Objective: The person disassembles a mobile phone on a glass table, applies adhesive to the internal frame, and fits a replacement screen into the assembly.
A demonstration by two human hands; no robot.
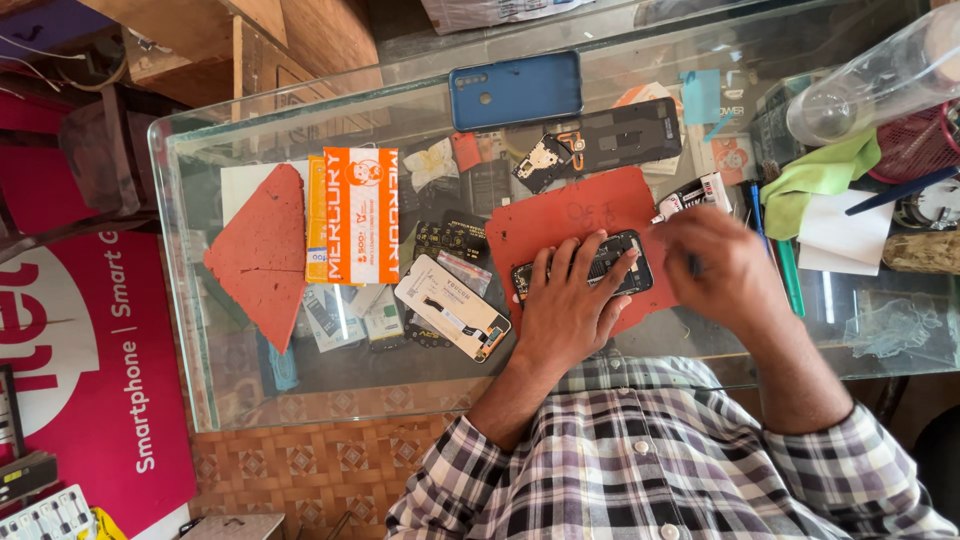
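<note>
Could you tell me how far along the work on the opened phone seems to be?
Done: the phone lies open on the red mat, its insides bare; a blue back cover and a dark inner cover lie apart on the glass counter.
In hand: the left hand steadies the phone, while the right hand holds a thin tool at its end.
Left: covers remain off, so reassembly looks undone.

Daylight glares off the glass worktop (190, 250); patterned brown floor tiles (320, 465) show at six o'clock, wooden furniture (270, 40) at eleven, a magenta signboard (100, 370) at eight.
</note>
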